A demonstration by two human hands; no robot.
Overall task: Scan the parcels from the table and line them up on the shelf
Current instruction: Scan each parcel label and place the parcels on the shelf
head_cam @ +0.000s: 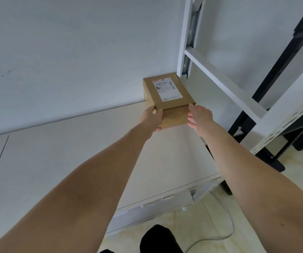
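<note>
A brown cardboard parcel (167, 99) with a white shipping label on top rests on the white shelf board (165, 161), at its far right corner near the wall and the upright post. My left hand (153, 118) grips the parcel's near left corner, thumb on top. On the near right corner lies my right hand (199, 116), fingers spread against the parcel's front face. Both arms reach far forward.
A white shelf upright with a slanted brace (220, 77) stands right of the parcel. Beyond it is a black frame (267, 84). Numbered labels (192, 189) line the shelf's front edge. A white cable (227, 221) lies on the pale floor below.
</note>
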